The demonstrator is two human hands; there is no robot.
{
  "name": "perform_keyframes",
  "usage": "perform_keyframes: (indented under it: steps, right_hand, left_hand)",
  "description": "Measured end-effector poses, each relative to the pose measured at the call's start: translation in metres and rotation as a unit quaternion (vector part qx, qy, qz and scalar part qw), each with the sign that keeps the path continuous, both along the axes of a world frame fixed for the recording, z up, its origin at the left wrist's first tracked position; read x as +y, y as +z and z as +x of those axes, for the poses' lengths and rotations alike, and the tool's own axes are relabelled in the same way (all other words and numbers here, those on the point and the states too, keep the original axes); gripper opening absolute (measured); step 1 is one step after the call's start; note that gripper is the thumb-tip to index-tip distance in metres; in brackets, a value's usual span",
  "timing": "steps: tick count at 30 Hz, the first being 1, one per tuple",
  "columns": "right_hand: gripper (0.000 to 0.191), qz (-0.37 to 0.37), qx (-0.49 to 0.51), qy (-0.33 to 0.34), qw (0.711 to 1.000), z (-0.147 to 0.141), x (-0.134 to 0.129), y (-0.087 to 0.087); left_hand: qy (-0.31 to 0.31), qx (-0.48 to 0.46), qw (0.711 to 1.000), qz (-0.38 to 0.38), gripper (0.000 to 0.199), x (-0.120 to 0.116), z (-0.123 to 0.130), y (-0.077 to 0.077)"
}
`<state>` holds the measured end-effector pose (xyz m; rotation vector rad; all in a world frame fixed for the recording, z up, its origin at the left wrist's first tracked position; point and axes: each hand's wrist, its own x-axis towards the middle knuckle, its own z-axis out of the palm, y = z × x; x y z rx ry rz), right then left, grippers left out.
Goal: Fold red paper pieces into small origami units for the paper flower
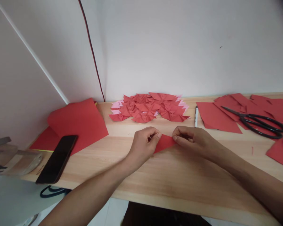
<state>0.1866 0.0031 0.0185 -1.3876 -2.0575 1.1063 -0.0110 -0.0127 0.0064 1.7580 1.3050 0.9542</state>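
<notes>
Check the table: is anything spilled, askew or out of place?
Nothing looks spilled. The black phone lies askew, partly on the red sheet, its near end at the edge of the table. A tiny red scrap lies loose near the black scissors.

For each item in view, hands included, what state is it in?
Left hand: pinching the small red paper
Right hand: pinching the same paper
Small red paper: held between both hands
Folded pieces: creased, heaped, overlapping
Phone: face up, screen dark
Scissors: blades closed, lying on red pieces
Marker: lying down
Large red sheets: top one bent
</notes>
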Motion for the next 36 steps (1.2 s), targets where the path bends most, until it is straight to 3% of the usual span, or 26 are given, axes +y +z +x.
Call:
perform_keyframes:
  steps: [12, 17, 21, 26, 30, 36]
  right_hand:
    - [0.027, -0.035, -0.058, 0.060, 0.996, 0.012, 0.006, 0.004]
    - [0.028, -0.044, -0.080, 0.078, 0.993, 0.015, 0.005, 0.008]
    - [0.025, -0.013, -0.023, 0.073, 0.997, 0.005, -0.002, 0.011]
    - [0.037, 0.020, 0.007, 0.033, 0.999, -0.010, -0.008, -0.003]
    - [0.039, 0.035, 0.027, 0.023, 0.999, -0.012, -0.006, -0.016]
    - [0.037, 0.053, 0.024, 0.009, 0.998, -0.015, -0.009, -0.015]
  left_hand:
    - [0.040, -0.093, 0.991, -0.093, 0.024, 0.006, -0.004, -0.005]
    - [0.020, -0.077, 0.995, -0.063, 0.023, 0.005, -0.002, -0.006]
    - [-0.012, -0.042, 0.999, -0.020, 0.019, 0.001, 0.005, -0.004]
    - [-0.035, -0.031, 0.999, 0.002, 0.019, -0.002, 0.012, -0.002]
    - [-0.060, -0.061, 0.996, -0.022, 0.021, 0.000, 0.009, -0.003]
    - [-0.074, -0.044, 0.996, -0.019, 0.021, 0.002, 0.007, -0.002]
